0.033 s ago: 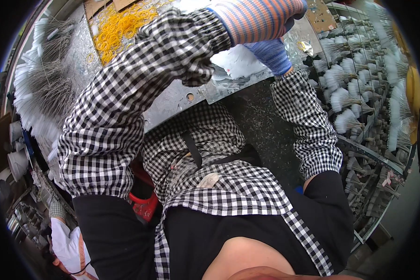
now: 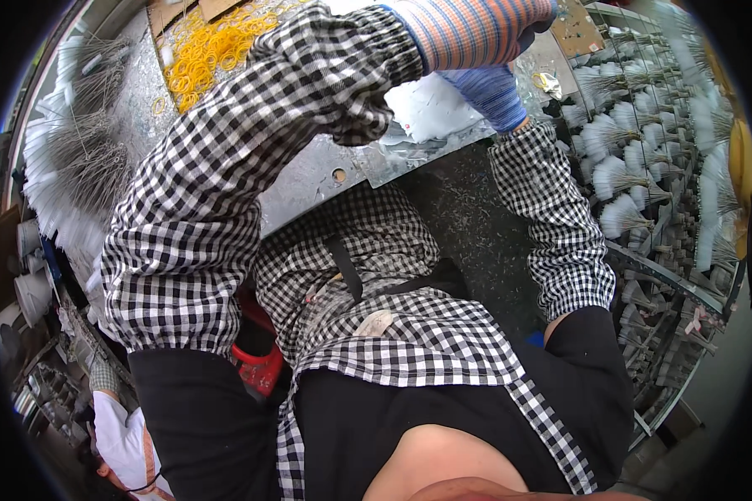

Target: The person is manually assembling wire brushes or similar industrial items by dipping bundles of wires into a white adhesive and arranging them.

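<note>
My left hand (image 2: 476,32), in an orange-and-blue striped knit glove, reaches across the far part of the work table to the right. Its fingers curl closed at the top edge of the view, and whatever they hold is hidden. Below and behind it is my right hand (image 2: 489,93) in a blue knit glove, its fingers covered by the left hand. White material (image 2: 430,110) lies on the grey metal tabletop (image 2: 309,179) just beneath both hands. I cannot tell whether either glove touches it.
Yellow rubber bands (image 2: 213,50) lie heaped at the table's far left. Bundles of wire-stemmed white bristle brushes (image 2: 79,150) stand left; more brush bundles (image 2: 618,175) fill a rack at right. A red stool (image 2: 259,367) is beside me. Another person (image 2: 125,442) is at lower left.
My left hand and forearm have shifted slightly to the right. My right hand has barely moved. The other person at lower left has moved slightly.
</note>
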The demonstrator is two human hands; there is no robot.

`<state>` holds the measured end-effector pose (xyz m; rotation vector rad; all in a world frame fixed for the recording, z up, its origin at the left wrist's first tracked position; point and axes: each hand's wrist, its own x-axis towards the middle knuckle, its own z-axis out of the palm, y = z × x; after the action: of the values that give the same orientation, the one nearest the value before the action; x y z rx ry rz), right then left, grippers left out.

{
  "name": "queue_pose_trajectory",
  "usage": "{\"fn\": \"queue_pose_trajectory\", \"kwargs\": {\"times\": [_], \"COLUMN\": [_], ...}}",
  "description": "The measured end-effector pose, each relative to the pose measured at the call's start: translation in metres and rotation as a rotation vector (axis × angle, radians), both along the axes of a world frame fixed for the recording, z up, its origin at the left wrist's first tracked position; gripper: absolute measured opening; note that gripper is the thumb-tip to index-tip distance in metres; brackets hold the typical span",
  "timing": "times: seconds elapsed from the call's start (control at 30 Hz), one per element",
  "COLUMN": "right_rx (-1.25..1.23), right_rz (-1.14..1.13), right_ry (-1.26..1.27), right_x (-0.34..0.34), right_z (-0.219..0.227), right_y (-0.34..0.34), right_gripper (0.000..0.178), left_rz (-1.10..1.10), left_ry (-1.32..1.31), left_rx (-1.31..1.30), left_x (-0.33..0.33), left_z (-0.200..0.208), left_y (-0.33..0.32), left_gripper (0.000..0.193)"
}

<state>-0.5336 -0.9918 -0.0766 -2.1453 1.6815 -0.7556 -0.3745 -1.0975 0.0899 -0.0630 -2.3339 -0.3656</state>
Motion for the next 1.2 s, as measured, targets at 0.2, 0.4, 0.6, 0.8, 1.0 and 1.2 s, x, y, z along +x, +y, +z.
{"fn": "queue_pose_trajectory", "kwargs": {"times": [0.2, 0.4, 0.6, 0.8, 1.0, 1.2], "right_rx": [-0.46, -0.44, -0.265, -0.127, -0.19, -0.312], "right_rz": [-0.067, -0.365, -0.395, -0.412, -0.306, -0.174], "right_ry": [0.999, 0.399, 0.619, 0.798, -0.045, -0.087], "right_x": [-0.038, 0.031, 0.038, 0.046, 0.056, 0.057], "right_z": [-0.057, -0.005, 0.012, 0.013, 0.035, 0.05], "right_y": [-0.003, -0.027, -0.024, -0.031, -0.03, -0.033], "right_gripper": [0.049, 0.03, 0.029, 0.03, 0.035, 0.04], "left_rz": [-0.055, -0.056, -0.122, -0.099, -0.114, -0.09], "left_ry": [0.002, -0.012, 0.075, 0.081, 0.132, 0.18], "left_rx": [-0.002, -0.006, 0.013, -0.007, 0.058, 0.007], "left_x": [-0.019, -0.016, -0.018, 0.003, 0.019, 0.019], "left_z": [-0.03, -0.033, -0.039, -0.034, -0.042, -0.043], "left_y": [-0.01, -0.021, -0.022, -0.019, -0.024, -0.023], "left_gripper": [0.01, 0.015, 0.015, 0.017, 0.023, 0.022]}}
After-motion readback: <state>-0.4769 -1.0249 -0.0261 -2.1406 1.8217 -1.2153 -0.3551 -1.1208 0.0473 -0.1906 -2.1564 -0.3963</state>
